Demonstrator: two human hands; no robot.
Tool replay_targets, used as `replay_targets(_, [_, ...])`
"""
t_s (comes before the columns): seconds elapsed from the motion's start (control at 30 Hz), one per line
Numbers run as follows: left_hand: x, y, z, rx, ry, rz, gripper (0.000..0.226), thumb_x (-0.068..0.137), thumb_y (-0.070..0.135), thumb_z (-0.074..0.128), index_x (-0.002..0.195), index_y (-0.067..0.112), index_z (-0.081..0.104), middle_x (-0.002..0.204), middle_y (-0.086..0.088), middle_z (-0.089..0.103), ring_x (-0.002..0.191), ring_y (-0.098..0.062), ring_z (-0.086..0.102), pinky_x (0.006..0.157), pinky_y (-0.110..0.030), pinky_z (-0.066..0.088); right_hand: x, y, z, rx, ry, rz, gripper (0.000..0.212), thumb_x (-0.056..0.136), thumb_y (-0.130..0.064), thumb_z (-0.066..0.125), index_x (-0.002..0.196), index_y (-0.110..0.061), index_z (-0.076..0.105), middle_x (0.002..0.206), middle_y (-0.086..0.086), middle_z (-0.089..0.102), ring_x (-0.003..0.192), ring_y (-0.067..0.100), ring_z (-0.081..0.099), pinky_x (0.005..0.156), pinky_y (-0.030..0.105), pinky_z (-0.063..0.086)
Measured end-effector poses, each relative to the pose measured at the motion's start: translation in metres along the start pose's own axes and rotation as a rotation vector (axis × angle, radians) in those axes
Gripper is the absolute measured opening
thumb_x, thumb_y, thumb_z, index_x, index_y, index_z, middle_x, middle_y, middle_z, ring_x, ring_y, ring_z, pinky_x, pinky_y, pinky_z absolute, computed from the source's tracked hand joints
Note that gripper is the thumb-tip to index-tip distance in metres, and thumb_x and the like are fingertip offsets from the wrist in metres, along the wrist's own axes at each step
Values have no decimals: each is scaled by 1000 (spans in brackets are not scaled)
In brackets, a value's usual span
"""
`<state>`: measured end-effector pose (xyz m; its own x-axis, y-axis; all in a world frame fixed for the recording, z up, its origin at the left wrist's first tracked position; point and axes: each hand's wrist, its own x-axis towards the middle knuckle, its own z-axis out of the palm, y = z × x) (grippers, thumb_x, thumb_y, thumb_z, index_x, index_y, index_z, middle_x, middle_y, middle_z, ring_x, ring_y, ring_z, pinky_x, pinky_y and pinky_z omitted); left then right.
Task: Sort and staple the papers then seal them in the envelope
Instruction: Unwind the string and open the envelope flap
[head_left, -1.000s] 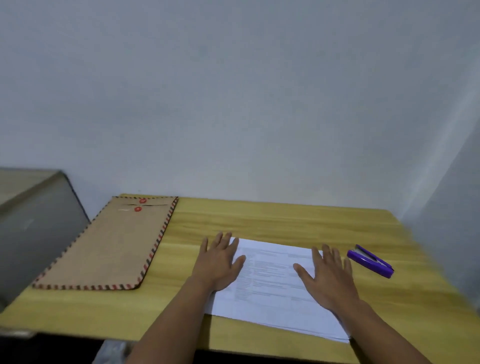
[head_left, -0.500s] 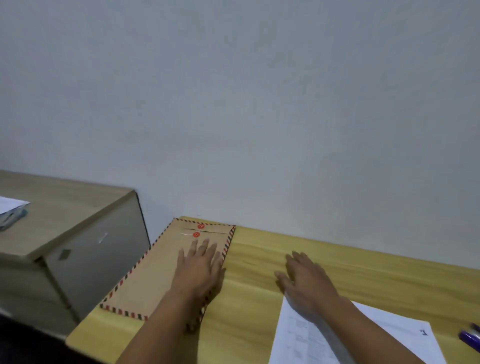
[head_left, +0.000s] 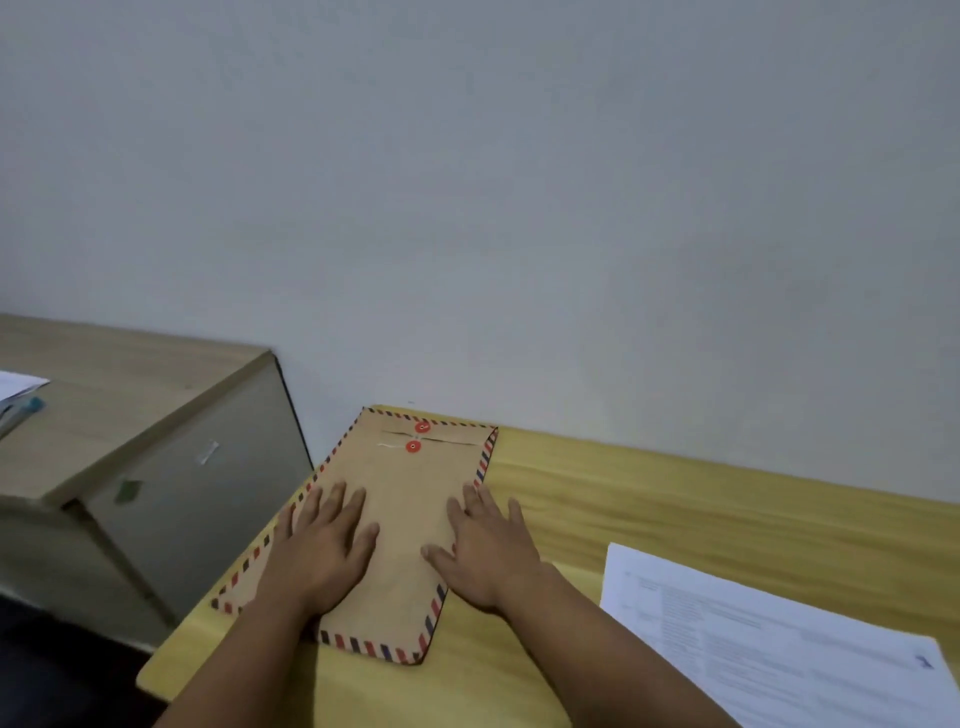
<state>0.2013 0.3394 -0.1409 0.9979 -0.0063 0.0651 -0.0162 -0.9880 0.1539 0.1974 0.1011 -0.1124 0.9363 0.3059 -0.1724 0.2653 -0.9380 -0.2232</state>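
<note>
Pale grey wall (head_left: 519, 208) fills most of your view, with the yellow wooden table (head_left: 675, 519) running along its foot. Your brown envelope (head_left: 405, 499), edged in red and blue stripes, lies flat at the table's left end, its far end close to the wall. Two red button discs (head_left: 422, 427) with a string sit at that far end, near the flap. Your left hand (head_left: 324, 545) rests palm down on the envelope's left half, fingers straight and slightly spread, gripping nothing. Your right hand (head_left: 488, 551) lies flat across the envelope's right edge, fingers straight, partly on the envelope and partly on the wood. To your right, well apart from the envelope, the printed papers (head_left: 779, 649) lie on the table, untouched. Left of the table stands a grey cabinet (head_left: 171, 467) with some items on its top at the frame's edge, too cut off to identify.
</note>
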Motion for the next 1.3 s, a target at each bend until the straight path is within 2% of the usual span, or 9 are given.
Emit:
replay_targets(0.23, [-37, 40, 1, 28, -31, 42, 86, 85, 73, -4, 161, 36, 12, 171, 4, 4, 157, -22, -3, 125, -51, -1, -50, 17, -3, -30, -32, 76, 85, 102, -67, 34, 168, -16, 15, 177, 11, 2, 163, 27, 1, 128, 62, 2])
replay_targets(0.4, [-83, 70, -1, 20, -68, 74, 77, 92, 70, 6, 161, 36, 10, 171, 2, 3, 157, -25, -3, 125, -54, -3, -98, 25, -3, -41, -22, 121, 77, 100, -65, 40, 160, -16, 35, 173, 14, 20, 160, 30, 16, 128, 62, 8])
replay_targets(0.5, [-108, 83, -3, 25, -87, 89, 72, 97, 68, 12, 161, 36, 9, 171, 1, 1, 157, -26, -5, 124, -56, -4, -126, 24, -3, -27, -9, 152, 68, 100, -61, 44, 149, -15, 47, 161, 13, 38, 152, 30, 33, 126, 59, 18])
replay_targets(0.63, [-135, 93, -5, 25, -106, 92, 72, 97, 67, 15, 161, 35, 9, 171, -1, 2, 157, -27, -4, 124, -57, -3, -156, 21, 1, -12, 36, 174, 56, 101, -56, 46, 137, -14, 58, 142, 10, 53, 136, 31, 50, 123, 57, 24])
replay_targets(0.73, [-147, 96, -9, 27, -71, 117, 73, 93, 70, 21, 159, 36, 22, 169, -1, 18, 155, -29, 13, 122, -56, 11, -166, 17, 1, -50, 48, 210, 52, 101, -55, 46, 133, -15, 60, 135, 9, 57, 127, 32, 57, 118, 57, 29])
replay_targets(0.8, [-145, 96, -18, 53, -5, 163, 73, 89, 71, 27, 152, 35, 35, 158, -1, 40, 143, -29, 33, 112, -52, 29, -165, 13, -4, -77, 53, 244, 51, 100, -55, 47, 131, -17, 60, 135, 9, 58, 125, 32, 58, 112, 57, 34])
replay_targets(0.9, [-125, 93, -30, 58, 60, 169, 69, 91, 65, 27, 150, 33, 40, 147, 1, 50, 133, -26, 43, 107, -49, 34, -151, 11, -10, -62, 102, 241, 45, 98, -50, 52, 129, -18, 62, 134, 8, 57, 127, 33, 54, 107, 55, 38])
replay_targets(1.07, [-69, 92, -25, -55, 97, 162, 53, 99, 46, 35, 146, 27, 50, 148, 2, 51, 138, -23, 40, 107, -48, 39, -102, 14, -20, 75, 168, 106, 38, 98, -36, 61, 133, -23, 67, 132, 5, 62, 125, 31, 59, 106, 48, 46])
replay_targets(1.3, [5, 83, -7, -140, 51, 251, 46, 104, 31, 36, 148, 25, 45, 162, 1, 36, 154, -26, 23, 118, -49, 29, -20, 12, -26, 50, 195, 27, 34, 101, -37, 60, 132, -26, 68, 132, 5, 61, 126, 31, 53, 104, 50, 44])
